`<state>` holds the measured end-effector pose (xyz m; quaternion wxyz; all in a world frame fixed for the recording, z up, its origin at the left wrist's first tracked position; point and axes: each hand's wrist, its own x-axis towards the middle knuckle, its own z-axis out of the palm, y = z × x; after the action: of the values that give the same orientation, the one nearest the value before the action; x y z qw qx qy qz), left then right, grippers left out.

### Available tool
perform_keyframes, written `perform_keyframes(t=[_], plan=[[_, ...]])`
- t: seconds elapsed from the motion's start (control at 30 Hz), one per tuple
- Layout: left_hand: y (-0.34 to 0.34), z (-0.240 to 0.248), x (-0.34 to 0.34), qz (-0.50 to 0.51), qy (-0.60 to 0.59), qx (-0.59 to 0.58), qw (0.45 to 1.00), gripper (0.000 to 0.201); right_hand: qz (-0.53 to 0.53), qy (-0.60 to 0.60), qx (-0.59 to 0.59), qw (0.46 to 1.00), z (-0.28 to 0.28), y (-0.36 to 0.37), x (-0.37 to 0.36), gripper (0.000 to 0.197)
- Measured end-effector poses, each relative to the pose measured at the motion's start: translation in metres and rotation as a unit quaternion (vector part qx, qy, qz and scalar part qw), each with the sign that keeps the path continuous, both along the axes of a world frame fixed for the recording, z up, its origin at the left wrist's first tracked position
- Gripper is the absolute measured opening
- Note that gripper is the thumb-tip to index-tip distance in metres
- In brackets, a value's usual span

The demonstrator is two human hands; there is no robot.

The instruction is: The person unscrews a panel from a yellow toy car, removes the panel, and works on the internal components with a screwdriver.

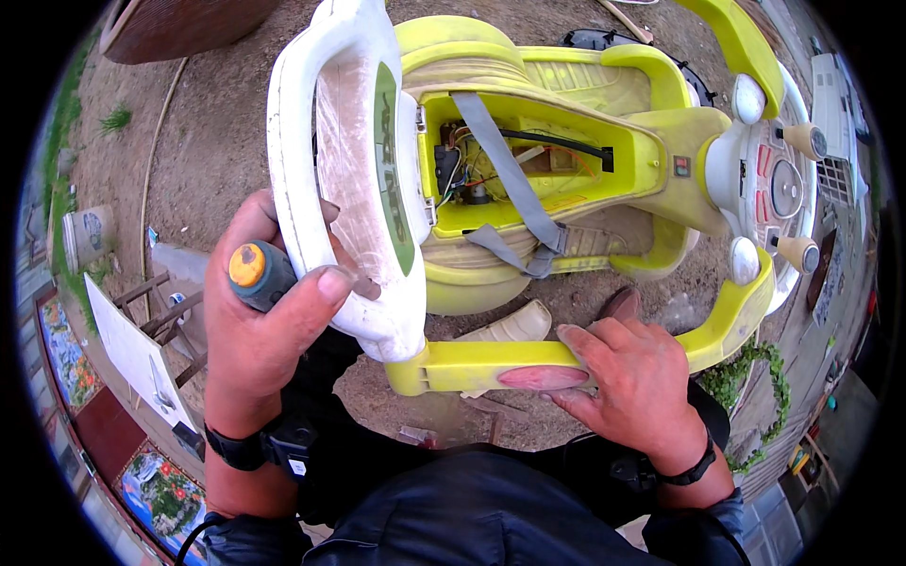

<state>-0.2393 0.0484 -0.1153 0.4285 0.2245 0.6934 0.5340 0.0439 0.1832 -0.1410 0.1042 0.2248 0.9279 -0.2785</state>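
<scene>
In front of me lies a yellow-green and white ride-on toy car (661, 156), its open seat compartment (557, 198) showing wires and a small motor-like part. My left hand (269, 330) is closed round the dark handle of a screwdriver (249, 268); its shaft is hidden. The same hand's thumb and fingers also hold the white seat back (293, 160). My right hand (628, 377) grips the yellow side bar (453, 366), thumb near its red oval reflector (543, 377). A grey strap (505, 165) crosses the compartment. Toward the right are the white steering wheel (785, 189) and control panel.
Dirt ground surrounds the car. A white board on a frame (142, 349) stands at the left, near a pale bucket (90, 236). At the upper left is a large brown pot (179, 28). A leafy green plant (755, 396) grows at the right.
</scene>
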Motion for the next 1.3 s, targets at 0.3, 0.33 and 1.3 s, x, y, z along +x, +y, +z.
perform_keyframes(t=[0.3, 0.33, 1.3], plan=[[-0.001, 0.001, -0.001, -0.004, 0.022, -0.009, 1.000, 0.052, 0.003, -0.016, -0.013, 1.000, 0.002, 0.001, 0.001, 0.058], [0.000, 0.001, -0.001, -0.005, 0.025, -0.012, 1.000, 0.052, 0.003, -0.016, -0.014, 1.000, 0.003, 0.001, 0.001, 0.058], [-0.001, 0.008, 0.006, -0.018, -0.028, 0.018, 0.999, 0.046, -0.017, 0.010, -0.007, 1.000, 0.001, -0.001, -0.001, 0.061]])
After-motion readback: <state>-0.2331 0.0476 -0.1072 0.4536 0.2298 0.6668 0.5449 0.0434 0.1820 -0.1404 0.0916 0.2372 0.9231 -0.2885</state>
